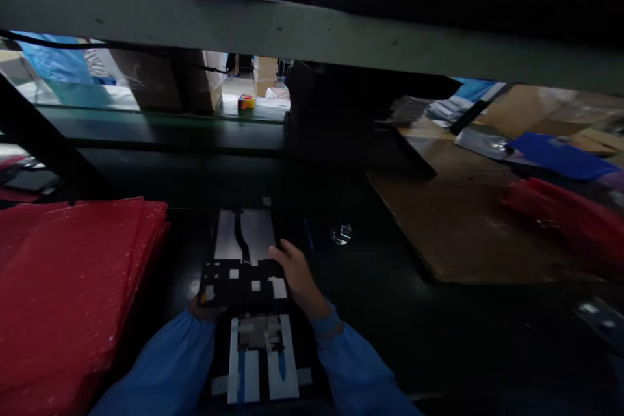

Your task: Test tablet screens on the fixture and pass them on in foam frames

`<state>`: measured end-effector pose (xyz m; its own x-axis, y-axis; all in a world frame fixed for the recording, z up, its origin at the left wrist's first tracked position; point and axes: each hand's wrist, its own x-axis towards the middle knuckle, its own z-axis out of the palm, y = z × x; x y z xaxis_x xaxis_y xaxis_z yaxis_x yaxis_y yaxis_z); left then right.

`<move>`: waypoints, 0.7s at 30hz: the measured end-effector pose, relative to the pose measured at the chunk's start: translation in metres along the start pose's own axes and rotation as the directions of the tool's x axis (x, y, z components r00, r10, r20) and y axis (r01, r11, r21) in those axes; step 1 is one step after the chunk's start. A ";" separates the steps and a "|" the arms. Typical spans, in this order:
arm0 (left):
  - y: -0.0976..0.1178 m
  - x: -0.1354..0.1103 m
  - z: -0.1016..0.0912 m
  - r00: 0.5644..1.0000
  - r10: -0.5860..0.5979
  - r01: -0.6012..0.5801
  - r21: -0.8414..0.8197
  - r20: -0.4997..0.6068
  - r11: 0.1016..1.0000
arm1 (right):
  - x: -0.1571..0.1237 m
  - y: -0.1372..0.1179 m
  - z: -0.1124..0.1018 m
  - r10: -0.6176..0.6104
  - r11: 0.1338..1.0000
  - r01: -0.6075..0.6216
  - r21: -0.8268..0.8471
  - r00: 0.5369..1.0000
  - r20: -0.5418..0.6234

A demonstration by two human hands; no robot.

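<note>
My right grip (298, 276) is clamped on the 3 o'clock edge of a black panel (234, 283); my left grip (202, 310) sits beneath (can't tell its hold). It looks light and stiff: take it by the edges.

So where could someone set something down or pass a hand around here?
The open dark bench right of the right hand, between the black panel and the brown cardboard sheet, has room, apart from a small shiny object. It's crowded at left, where red sheets stack beside the panel.
</note>
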<state>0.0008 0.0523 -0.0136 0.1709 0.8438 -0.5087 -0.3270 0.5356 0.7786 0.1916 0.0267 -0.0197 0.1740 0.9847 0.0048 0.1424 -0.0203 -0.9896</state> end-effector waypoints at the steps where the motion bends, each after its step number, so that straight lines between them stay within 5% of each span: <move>1: 0.003 0.002 0.001 1.000 -0.002 0.002 -0.019 0.014 1.000 | 0.002 0.000 -0.005 0.016 1.000 -0.016 -0.002 1.000 -0.004; 5: 0.019 0.021 0.016 0.991 -0.016 0.036 -0.144 0.132 0.989 | 0.011 -0.001 -0.031 0.050 0.992 -0.051 -0.115 0.999 -0.017; 13: -0.006 0.032 0.028 0.991 0.133 -0.133 -0.051 0.006 0.990 | 0.028 0.010 -0.082 0.065 0.834 -0.261 -0.486 0.922 -0.383; 17: -0.012 0.033 0.028 0.991 0.135 -0.135 -0.012 -0.015 0.991 | 0.041 0.009 -0.076 0.040 0.845 -0.196 -0.497 0.951 -0.306; 21: -0.014 0.037 0.030 0.986 0.156 -0.155 0.036 -0.051 0.987 | 0.067 -0.004 -0.043 -0.061 0.914 -0.046 -0.404 0.967 -0.249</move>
<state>0.0395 0.0765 -0.0324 0.0705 0.9145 -0.3985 -0.3160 0.3994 0.8606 0.2442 0.0858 -0.0094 0.4023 0.9099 0.1010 0.5154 -0.1339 -0.8464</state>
